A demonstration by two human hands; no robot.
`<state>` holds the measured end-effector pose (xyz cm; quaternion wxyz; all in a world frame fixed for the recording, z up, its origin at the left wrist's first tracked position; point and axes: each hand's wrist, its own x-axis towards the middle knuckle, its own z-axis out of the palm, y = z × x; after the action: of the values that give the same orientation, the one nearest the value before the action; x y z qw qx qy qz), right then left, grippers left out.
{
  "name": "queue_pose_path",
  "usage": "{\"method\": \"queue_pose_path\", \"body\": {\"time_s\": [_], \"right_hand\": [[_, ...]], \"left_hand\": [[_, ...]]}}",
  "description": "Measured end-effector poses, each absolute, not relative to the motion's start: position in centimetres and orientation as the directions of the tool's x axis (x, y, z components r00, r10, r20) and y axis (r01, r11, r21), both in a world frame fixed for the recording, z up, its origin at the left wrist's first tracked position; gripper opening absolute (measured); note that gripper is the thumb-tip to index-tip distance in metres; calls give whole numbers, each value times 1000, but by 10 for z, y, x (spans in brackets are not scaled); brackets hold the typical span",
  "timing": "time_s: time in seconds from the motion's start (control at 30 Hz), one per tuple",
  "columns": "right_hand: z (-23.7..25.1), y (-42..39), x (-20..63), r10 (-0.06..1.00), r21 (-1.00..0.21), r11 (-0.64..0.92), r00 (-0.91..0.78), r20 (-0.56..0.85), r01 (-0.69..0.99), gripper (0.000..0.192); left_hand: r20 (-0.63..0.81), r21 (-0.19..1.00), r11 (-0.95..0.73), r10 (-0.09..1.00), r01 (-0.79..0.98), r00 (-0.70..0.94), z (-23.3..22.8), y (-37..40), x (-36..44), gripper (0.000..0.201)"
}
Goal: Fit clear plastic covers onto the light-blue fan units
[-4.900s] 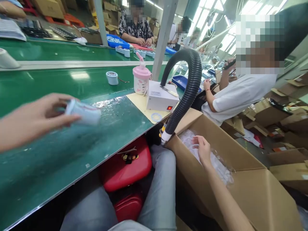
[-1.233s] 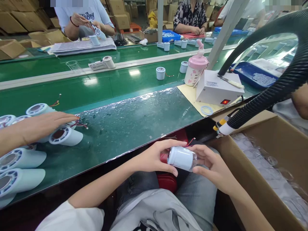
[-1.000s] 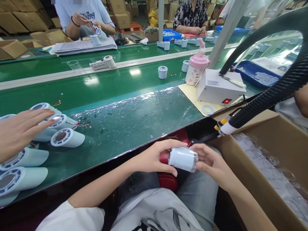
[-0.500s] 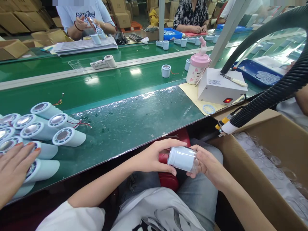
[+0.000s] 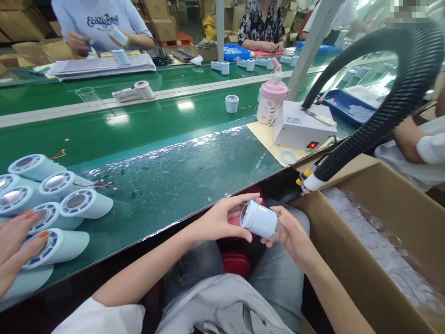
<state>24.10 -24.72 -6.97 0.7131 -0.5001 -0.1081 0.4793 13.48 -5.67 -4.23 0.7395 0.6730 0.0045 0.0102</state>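
Observation:
Over my lap I hold a light-blue cylindrical housing (image 5: 261, 220), tilted with its round dark-centred end up to the left. My left hand (image 5: 222, 220) curves around that end, thumb below and fingers above, with a gap at the palm. My right hand (image 5: 291, 234) grips the other end, where a clear plastic cup (image 5: 277, 232) sits over the housing. Several similar housings (image 5: 88, 204) with dark-centred ends lie grouped on the bench to the left, some with thin wires. Another person's hand (image 5: 17, 246) rests on that group.
A black ribbed hose (image 5: 368, 125) arches from a white box (image 5: 302, 125) with a lit red switch. Below it stands a carton (image 5: 347, 232) of clear plastic cups. A pink-lidded cup (image 5: 273, 99) stands beside the box. Across the green conveyor belt (image 5: 167, 111), people work.
The housing's round end has tipped up and turned more into view between my hands. At left, the other person's hand has shifted over the housings. My view has swung slightly right.

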Motion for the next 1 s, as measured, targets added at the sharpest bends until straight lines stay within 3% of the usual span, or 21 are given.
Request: {"method": "queue_pose_path", "body": {"time_s": [0.27, 0.43, 0.67, 0.83, 0.93, 1.0], "right_hand": [[-115, -252, 260, 500, -816, 269, 798, -336, -512, 40], [-117, -253, 277, 410, -846, 292, 858, -311, -446, 38], [-102, -260, 278, 449, -919, 156, 855, -261, -362, 37], [-77, -271, 271, 507, -945, 73, 828, -240, -319, 39], [-61, -276, 262, 571, -943, 36, 781, -252, -331, 38], [-51, -280, 255, 604, -935, 21, 750, -270, -353, 37]], "left_hand": [[-71, 990, 101, -211, 94, 975, -77, -69, 242, 77], [-47, 997, 47, -281, 62, 958, -81, -75, 272, 68], [-18, 998, -57, -198, 7, 980, -63, -71, 231, 60], [228, 935, -254, -104, -248, 968, -41, -72, 196, 47], [411, 783, -434, -176, -445, 894, -30, -72, 184, 45], [451, 710, -486, -242, -510, 859, -23, -72, 177, 43]]}}
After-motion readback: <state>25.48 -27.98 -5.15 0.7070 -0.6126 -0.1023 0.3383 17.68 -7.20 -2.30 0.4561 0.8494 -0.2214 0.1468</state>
